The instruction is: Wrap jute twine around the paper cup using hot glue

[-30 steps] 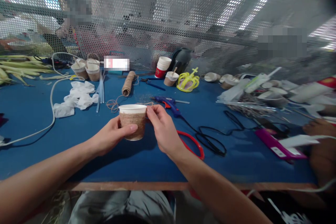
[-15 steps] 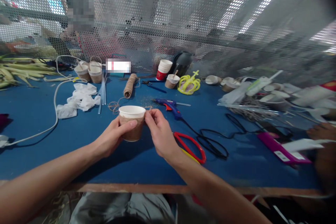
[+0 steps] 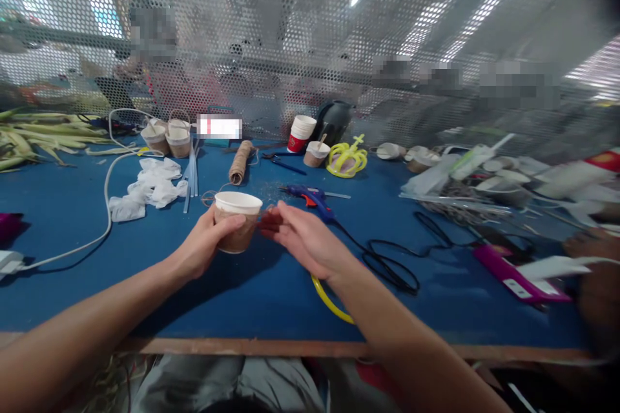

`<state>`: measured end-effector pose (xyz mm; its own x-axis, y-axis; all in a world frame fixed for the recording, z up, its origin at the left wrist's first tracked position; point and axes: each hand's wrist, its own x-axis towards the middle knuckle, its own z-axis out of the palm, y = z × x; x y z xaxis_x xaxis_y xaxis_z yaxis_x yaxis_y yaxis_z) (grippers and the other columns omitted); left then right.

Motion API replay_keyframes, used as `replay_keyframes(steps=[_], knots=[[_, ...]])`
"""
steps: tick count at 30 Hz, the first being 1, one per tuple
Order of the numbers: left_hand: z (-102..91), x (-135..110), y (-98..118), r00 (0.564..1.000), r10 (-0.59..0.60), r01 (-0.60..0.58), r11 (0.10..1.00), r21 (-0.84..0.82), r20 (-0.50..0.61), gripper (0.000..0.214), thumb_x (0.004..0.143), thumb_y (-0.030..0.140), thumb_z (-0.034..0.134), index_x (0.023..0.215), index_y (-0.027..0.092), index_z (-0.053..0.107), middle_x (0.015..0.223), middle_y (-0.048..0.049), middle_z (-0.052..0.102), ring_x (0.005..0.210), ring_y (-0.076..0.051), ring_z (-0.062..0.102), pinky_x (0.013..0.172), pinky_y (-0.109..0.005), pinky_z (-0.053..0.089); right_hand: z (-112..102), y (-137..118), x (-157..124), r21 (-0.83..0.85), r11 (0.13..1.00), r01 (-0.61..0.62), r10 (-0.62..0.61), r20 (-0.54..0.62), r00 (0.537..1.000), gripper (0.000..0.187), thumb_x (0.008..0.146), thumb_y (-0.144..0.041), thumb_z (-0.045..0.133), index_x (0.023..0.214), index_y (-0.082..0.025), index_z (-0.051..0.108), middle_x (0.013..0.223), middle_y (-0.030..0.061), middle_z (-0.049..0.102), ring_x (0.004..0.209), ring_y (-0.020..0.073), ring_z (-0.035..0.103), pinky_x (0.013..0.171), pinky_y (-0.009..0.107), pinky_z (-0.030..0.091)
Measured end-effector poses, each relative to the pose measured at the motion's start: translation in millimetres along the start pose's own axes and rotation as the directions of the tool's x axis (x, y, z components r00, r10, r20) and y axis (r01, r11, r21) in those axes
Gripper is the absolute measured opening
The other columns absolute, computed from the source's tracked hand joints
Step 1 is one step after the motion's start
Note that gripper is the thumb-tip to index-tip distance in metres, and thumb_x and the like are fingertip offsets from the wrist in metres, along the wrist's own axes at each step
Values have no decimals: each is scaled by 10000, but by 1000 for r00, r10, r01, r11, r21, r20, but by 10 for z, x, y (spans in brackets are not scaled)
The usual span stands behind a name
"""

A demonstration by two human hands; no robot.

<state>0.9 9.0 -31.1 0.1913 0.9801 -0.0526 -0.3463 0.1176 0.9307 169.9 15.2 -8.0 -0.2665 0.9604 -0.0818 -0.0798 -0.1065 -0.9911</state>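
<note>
A paper cup [image 3: 238, 222] with a white rim and a brown twine-like wrap is held upright above the table by my left hand [image 3: 206, 242], thumb across its front and fingers hidden behind. My right hand [image 3: 307, 239] is just to the right of the cup, slightly apart from it, fingers stretched out and blurred, with nothing visible in them. Behind the cup lies a roll of brown twine [image 3: 240, 163], whose loose strand curls down near the cup's back. A blue glue gun [image 3: 310, 196] with a red trigger lies beyond my right hand.
White crumpled pieces [image 3: 150, 188] and glue sticks [image 3: 192, 171] lie left. Farther back are wrapped cups [image 3: 179, 142], a stack of white-and-red cups [image 3: 300, 135] and a yellow crown-shaped piece [image 3: 347, 160]. A black cord [image 3: 394, 277], a yellow handle [image 3: 332, 304] and a purple box [image 3: 518, 277] are right.
My right hand has come away from the cup's right side, and its bent fingers have straightened. The cup has shifted slightly left in my left hand. My right arm now covers the red handle.
</note>
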Motion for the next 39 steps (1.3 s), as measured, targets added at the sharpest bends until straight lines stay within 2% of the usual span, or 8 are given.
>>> replay_keyframes(steps=[4, 9, 13, 17, 22, 25, 33, 39], knots=[[-102, 54, 131, 998, 35, -26, 989, 148, -59, 547, 582, 371, 720, 1035, 93, 591, 1039, -130, 665, 947, -269, 603, 810, -332, 444, -365, -270, -182, -437, 899, 2, -56, -112, 992, 267, 769, -429, 540, 843, -173, 537, 825, 60, 602, 745, 181, 607, 693, 338, 480], [-185, 82, 229, 994, 64, -37, 956, 291, -83, 540, 580, 395, 734, 1009, 106, 579, 979, -108, 676, 914, -250, 612, 765, -297, 455, -579, -123, -561, -989, 123, -84, -9, -86, 996, 370, 705, -197, 595, 1069, -132, 569, 924, 137, 622, 824, 264, 599, 718, 368, 448], [-170, 80, 263, 998, 50, -30, 931, 364, -46, 596, 567, 435, 728, 1025, 89, 568, 971, -123, 671, 892, -258, 616, 772, -320, 461, -556, 134, -632, -993, -82, -89, -35, -86, 996, 538, 649, -40, 511, 1185, -84, 531, 930, 172, 612, 860, 263, 589, 750, 346, 435], [-175, 81, 316, 996, 72, -36, 881, 471, -59, 645, 573, 473, 710, 1054, 74, 549, 968, -142, 658, 877, -271, 611, 749, -344, 466, -609, 123, -597, -976, 72, -204, -70, -209, 975, 605, 625, -69, 515, 1229, -62, 485, 1022, 194, 584, 879, 272, 603, 731, 346, 455], [-208, 101, 376, 993, 97, -44, 832, 553, -68, 607, 585, 486, 695, 1024, 87, 570, 923, -121, 665, 839, -262, 610, 702, -339, 474, -739, -28, -747, -613, 736, -287, 89, -333, 939, 432, 683, -318, 602, 1083, -171, 530, 647, 5, 572, 492, 148, 539, 464, 266, 426], [-210, 116, 380, 996, 84, -49, 812, 582, -33, 534, 615, 464, 679, 990, 97, 576, 895, -106, 660, 795, -233, 609, 683, -319, 470, -705, -102, -834, -320, 916, -242, 166, -248, 954, 322, 738, -483, 560, 904, -207, 543, 478, -67, 410, 346, 78, 334, 344, 208, 284], [-215, 141, 326, 999, 36, -38, 791, 611, 15, 468, 614, 463, 671, 918, 121, 576, 751, -48, 635, 629, -161, 577, 548, -243, 433, -399, -403, -483, -320, 939, 123, -99, 91, 991, 700, 568, -650, 649, 1106, -247, 453, 759, 20, 520, 813, 228, 587, 552, 280, 468], [-189, 192, 377, 999, -7, -10, 844, 536, 31, 411, 607, 423, 684, 871, 127, 578, 697, -43, 632, 557, -136, 562, 493, -223, 424, -282, -304, -179, -727, 637, 255, -258, 110, 960, 793, 455, -457, 805, 1106, -236, 409, 1043, 70, 537, 958, 264, 536, 883, 441, 405]])
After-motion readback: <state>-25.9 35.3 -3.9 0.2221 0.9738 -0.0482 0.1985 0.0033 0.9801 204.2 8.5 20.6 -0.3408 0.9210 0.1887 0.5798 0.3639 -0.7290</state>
